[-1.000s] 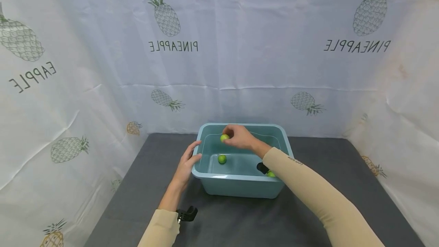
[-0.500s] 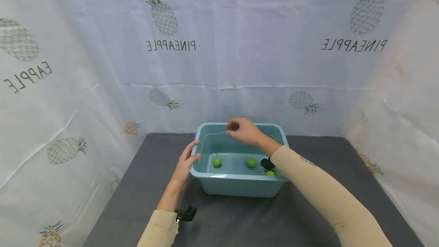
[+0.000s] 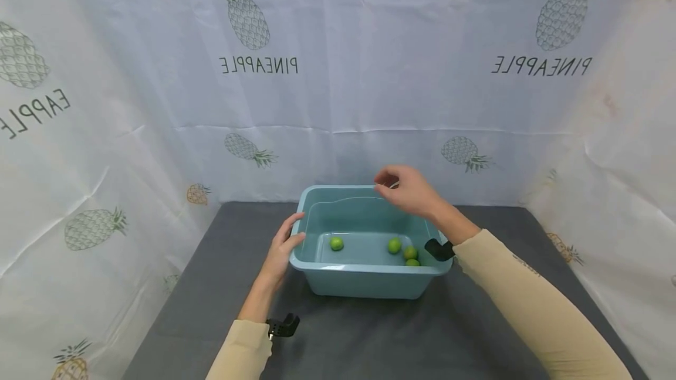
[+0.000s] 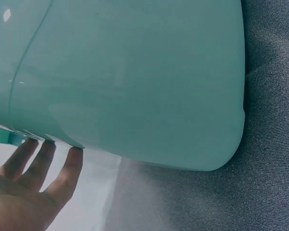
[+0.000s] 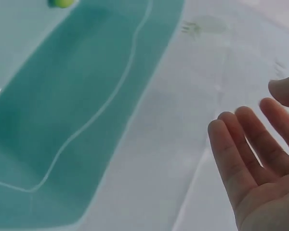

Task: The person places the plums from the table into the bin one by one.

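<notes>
Several small green limes lie on the floor of a blue-green plastic basin (image 3: 364, 287). One lime (image 3: 336, 243) is alone on the left; another lime (image 3: 394, 245) is near two more at the right front. My left hand (image 3: 278, 254) rests at the basin's left rim with thumb and fingers spread. In the left wrist view its fingertips (image 4: 76, 153) touch the rim from outside. Above the basin's back right rim hovers my right hand (image 3: 409, 189). The right wrist view shows it empty, its fingers (image 5: 226, 156) loosely extended.
The basin stands on a dark grey cloth-covered table (image 3: 338, 339). Behind it hangs a white curtain (image 3: 338, 98) with pineapple prints, which continues along both sides. Each wrist wears a black band; the left wristband (image 3: 283, 325) is over the table.
My right hand let go of a lime, then rose and moved right, away from the basin's middle. More limes show on the right. My left hand stays at the rim.
</notes>
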Demonstrator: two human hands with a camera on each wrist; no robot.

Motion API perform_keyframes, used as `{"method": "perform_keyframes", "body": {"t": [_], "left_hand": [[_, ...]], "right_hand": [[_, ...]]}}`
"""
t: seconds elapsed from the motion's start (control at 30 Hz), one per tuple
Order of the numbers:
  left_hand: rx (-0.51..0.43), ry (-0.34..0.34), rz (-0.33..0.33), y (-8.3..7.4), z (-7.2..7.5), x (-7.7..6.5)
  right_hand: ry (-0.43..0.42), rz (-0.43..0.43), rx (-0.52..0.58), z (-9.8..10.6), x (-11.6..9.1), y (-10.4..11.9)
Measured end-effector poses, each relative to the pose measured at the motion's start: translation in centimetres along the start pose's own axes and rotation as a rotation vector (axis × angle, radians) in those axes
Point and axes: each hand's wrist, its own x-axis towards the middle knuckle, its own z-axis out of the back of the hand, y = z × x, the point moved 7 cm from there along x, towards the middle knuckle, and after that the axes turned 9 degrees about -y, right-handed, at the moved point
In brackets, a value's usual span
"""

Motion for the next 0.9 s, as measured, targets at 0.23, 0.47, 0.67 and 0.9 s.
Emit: {"method": "perform_keyframes", "body": {"t": [0.23, 0.47, 0.67, 0.9], "left_hand": [[0.006, 0.0, 0.003, 0.2, 0.1, 0.2], [0.01, 0.003, 0.001, 0.3, 0.0, 0.3], [0.013, 0.007, -0.001, 0.2, -0.1, 0.2], [0.015, 0.002, -0.006, 0.2, 0.0, 0.2]], "right_hand": [[-0.091, 0.012, -0.001, 2.9, -1.8, -0.2], [-0.122, -0.021, -0.04, 4.3, -3.9, -1.1], [-0.207, -0.078, -0.068, 5.9, -6.1, -2.2], [-0.318, -0.065, -0.109, 7.2, -8.3, -3.7]]}}
